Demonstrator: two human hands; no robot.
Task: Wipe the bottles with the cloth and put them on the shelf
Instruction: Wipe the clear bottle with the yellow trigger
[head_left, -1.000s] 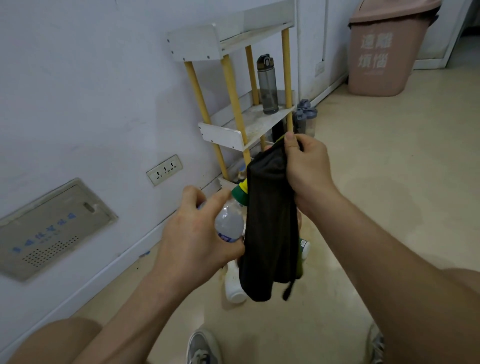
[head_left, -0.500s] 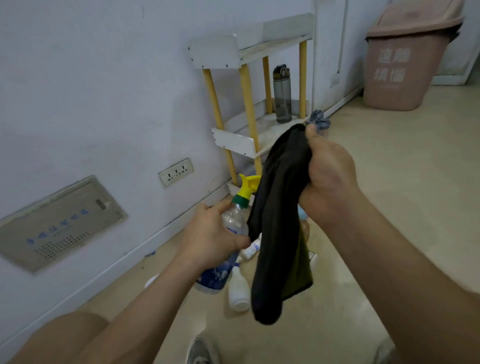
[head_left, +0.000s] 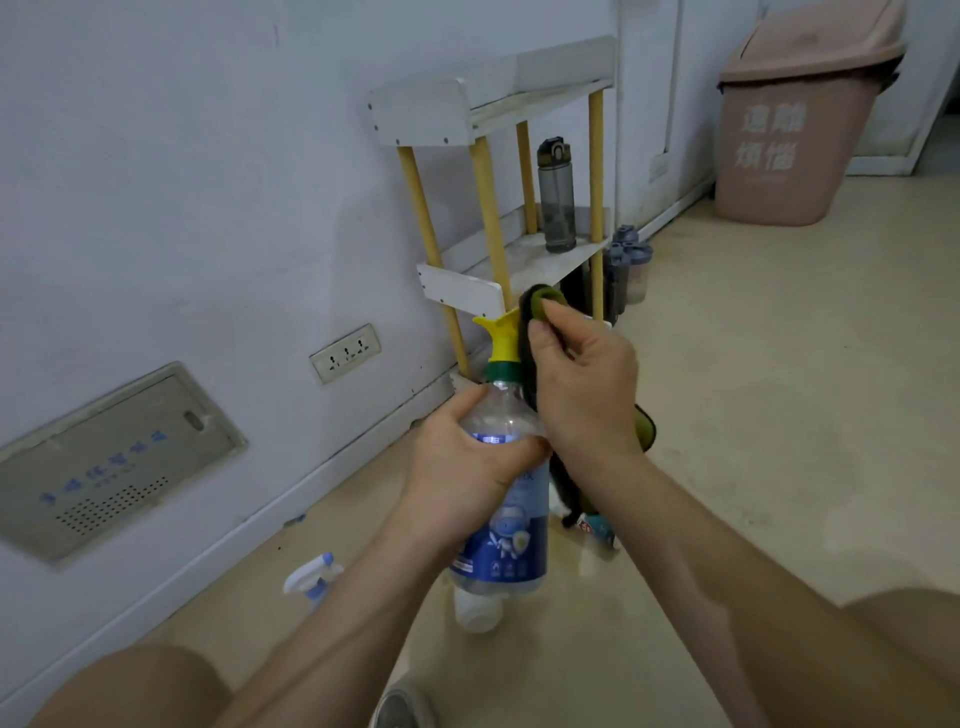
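Bottle (head_left: 506, 509), upright in mid-air above the floor, is best steadied by the left hand (head_left: 467, 467) gripping its shoulder while the right hand (head_left: 582, 384), pinching the cloth (head_left: 540, 306) against the spray top (head_left: 501, 338), should wipe downward before the shelf (head_left: 524, 254) beyond.

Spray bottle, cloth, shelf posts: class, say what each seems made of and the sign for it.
Spray bottle: likely clear glossy plastic; see-through body with bright highlights. Cloth: soft matte dark fabric; it folds and hangs limp. Shelf posts: perhaps painted wood, matte yellow; no grain discernible, so uncertain.
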